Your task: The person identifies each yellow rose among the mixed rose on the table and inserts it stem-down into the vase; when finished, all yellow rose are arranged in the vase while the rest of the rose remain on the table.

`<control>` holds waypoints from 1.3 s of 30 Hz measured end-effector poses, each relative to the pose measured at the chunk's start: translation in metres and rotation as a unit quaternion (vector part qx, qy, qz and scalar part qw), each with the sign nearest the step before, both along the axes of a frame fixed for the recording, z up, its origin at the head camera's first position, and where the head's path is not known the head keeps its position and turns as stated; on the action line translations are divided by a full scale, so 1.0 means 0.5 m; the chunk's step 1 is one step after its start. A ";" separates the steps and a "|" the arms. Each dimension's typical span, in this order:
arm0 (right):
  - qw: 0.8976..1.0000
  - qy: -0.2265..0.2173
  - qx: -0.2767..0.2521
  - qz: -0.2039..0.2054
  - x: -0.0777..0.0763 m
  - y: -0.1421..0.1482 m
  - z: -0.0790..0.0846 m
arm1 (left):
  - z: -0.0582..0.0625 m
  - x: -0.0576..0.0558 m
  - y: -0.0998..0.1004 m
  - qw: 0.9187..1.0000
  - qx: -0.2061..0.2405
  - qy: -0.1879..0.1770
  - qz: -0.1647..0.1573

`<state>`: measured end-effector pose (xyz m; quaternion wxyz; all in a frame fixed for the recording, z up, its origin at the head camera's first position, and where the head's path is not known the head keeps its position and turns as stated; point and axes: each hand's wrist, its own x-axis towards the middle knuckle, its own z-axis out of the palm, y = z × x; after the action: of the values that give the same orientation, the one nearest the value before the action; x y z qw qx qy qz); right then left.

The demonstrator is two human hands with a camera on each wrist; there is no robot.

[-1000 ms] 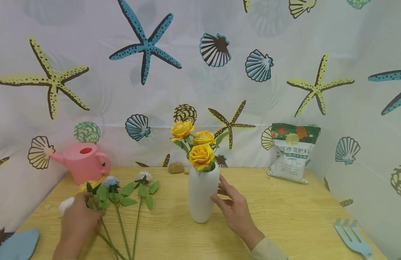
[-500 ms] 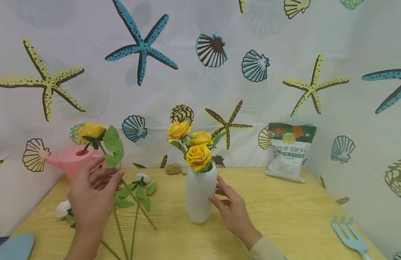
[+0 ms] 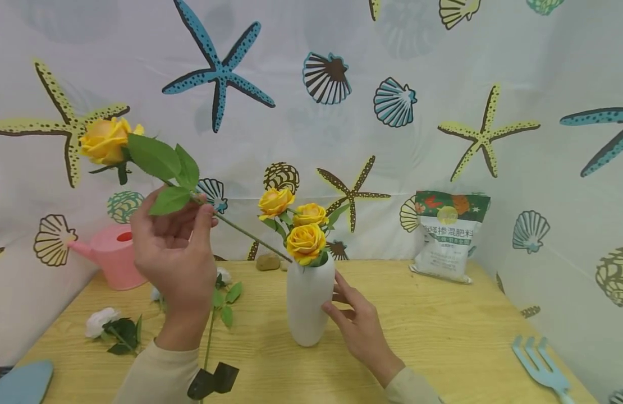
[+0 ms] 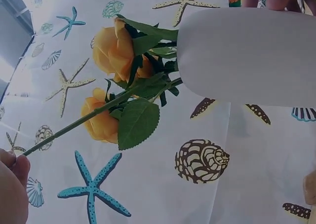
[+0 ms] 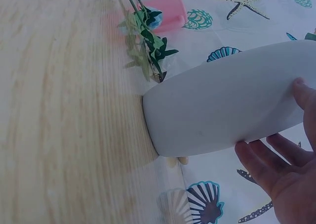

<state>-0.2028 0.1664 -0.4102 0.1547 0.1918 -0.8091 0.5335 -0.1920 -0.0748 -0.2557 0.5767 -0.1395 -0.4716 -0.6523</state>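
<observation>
My left hand (image 3: 177, 264) pinches the green stem of a yellow rose (image 3: 106, 141), just below its leaves. The bloom tilts up to the left, and the stem slants down right to the mouth of a white vase (image 3: 308, 306). In the left wrist view, that stem (image 4: 74, 130) passes in front of the yellow roses (image 4: 114, 51) in the vase. The vase stands upright on the table with 3 yellow roses in it. With thumb and fingers curved around its right side, my right hand (image 3: 359, 331) holds the vase, as the right wrist view also shows.
White roses (image 3: 100, 321) and a partly hidden blue rose (image 3: 156, 294) lie on the table at left, before a pink watering can (image 3: 117, 266). A fertilizer bag (image 3: 445, 247) stands back right; a blue hand fork (image 3: 541, 367) lies front right. Stones (image 3: 268, 261) sit behind the vase.
My left hand has picked up the yellow rose from the flowers at left, raised it, and moved it right, bringing the stem end to the vase mouth. My right hand stays on the vase.
</observation>
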 end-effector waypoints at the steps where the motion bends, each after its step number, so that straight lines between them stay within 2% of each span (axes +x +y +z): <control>1: 1.000 -0.003 -0.001 -0.002 0.000 0.000 0.001 | 0.003 -0.003 0.002 1.000 0.007 0.007 -0.006; 5: 1.000 0.004 0.003 -0.004 -0.001 0.000 0.000 | 0.003 -0.014 0.013 1.000 0.016 0.006 -0.022; 9: 1.000 0.017 0.005 -0.004 -0.003 0.002 -0.004 | -0.013 -0.022 0.024 1.000 -0.009 -0.017 -0.022; 16: 1.000 0.020 0.002 -0.005 -0.004 0.003 -0.005 | -0.048 -0.036 0.050 0.997 -0.051 -0.045 -0.043; 24: 1.000 0.011 -0.002 -0.002 -0.002 -0.001 -0.003 | -0.102 -0.040 0.078 0.984 -0.133 -0.109 -0.049; 31: 1.000 0.007 -0.003 -0.003 0.000 -0.003 -0.002 | -0.126 -0.038 0.092 0.972 -0.167 -0.144 -0.085; 35: 1.000 0.010 -0.001 -0.004 -0.001 -0.003 -0.004 | -0.140 -0.043 0.094 0.966 -0.195 -0.150 -0.081; 39: 1.000 0.015 -0.001 -0.006 -0.002 -0.003 -0.005 | -0.150 -0.051 0.094 0.960 -0.230 -0.147 -0.063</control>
<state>-0.2039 0.1647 -0.4124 0.1708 0.1947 -0.8073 0.5303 -0.2176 -0.0278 -0.3307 0.4115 -0.1999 -0.6787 -0.5745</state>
